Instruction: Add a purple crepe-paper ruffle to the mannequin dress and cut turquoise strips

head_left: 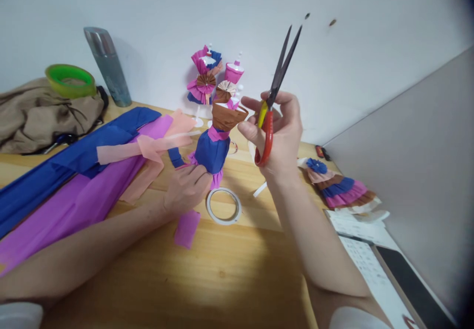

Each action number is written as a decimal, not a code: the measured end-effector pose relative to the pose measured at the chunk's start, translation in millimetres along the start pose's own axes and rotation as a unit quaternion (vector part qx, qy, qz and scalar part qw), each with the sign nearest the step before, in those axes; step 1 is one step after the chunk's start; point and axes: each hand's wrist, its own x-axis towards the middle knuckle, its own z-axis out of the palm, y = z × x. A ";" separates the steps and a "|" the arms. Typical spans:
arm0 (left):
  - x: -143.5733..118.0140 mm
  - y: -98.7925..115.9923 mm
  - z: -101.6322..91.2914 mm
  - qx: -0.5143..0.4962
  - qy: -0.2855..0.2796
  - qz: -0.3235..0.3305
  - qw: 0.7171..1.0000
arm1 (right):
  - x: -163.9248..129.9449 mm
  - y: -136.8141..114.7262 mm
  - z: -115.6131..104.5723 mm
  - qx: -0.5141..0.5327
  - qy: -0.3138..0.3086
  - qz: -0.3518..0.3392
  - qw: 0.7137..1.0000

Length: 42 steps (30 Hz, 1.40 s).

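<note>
At the far left of the wooden table [229, 279] lies a tan cloth bundle [40, 114] with a green tape ring [70, 79] on top, and a grey metal flask [107, 64] stands against the wall behind it. Long sheets of blue crepe paper [55, 166] and purple crepe paper [70, 205] stretch across the tabletop, with a strip of peach crepe paper [148, 146] lying over them.

The left hand [187, 188] is curled loosely around the lower skirt of a crepe paper doll [217, 143], fingers closed on the blue and purple folds, holding it upright on the table. A small purple scrap [187, 227] lies just below that hand, and a white tape roll [224, 205] lies flat just to its right. Two finished paper dolls [213, 79] stand behind, near the wall.

The right hand [277, 131] grips red-handled scissors [276, 92], fingers through the loops, blades pointing up and slightly parted, just beside the doll's brown top. Its thumb tip looks to be touching that brown paper. Further right, a layered paper skirt [338, 188] lies on its side near some printed sheets [365, 250].
</note>
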 end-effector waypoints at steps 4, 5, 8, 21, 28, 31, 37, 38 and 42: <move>-0.5 -0.3 4.0 0.035 0.031 0.022 0.999 | 20.6 -26.2 8.0 -0.049 0.019 -0.048 0.997; -0.5 -0.1 4.4 0.039 0.034 0.025 0.998 | 25.9 -31.6 10.6 -0.052 0.028 -0.060 0.996; -0.3 0.7 4.2 0.045 0.034 0.025 0.998 | 40.4 -40.8 18.3 -0.077 -0.004 -0.071 0.994; 3.0 7.1 -5.8 0.065 0.052 0.076 0.994 | 46.7 -49.9 26.2 -0.211 -0.048 -0.119 0.969; 5.8 19.0 -9.2 0.063 0.081 0.070 0.992 | 38.1 -56.3 35.6 -0.258 -0.018 -0.130 0.957; 5.6 21.9 -11.7 0.075 0.083 0.090 0.990 | 36.8 -53.5 35.6 -0.269 -0.016 -0.144 0.952; 2.3 22.4 -14.0 0.087 0.057 0.113 0.988 | 41.2 -44.9 30.3 -0.317 -0.026 -0.173 0.932; 2.1 22.5 -14.1 0.087 0.053 0.115 0.988 | 41.6 -44.8 30.3 -0.315 -0.028 -0.179 0.932; 4.0 24.9 -19.2 0.039 0.053 0.091 0.994 | 40.7 -47.4 32.7 -0.294 -0.038 -0.195 0.935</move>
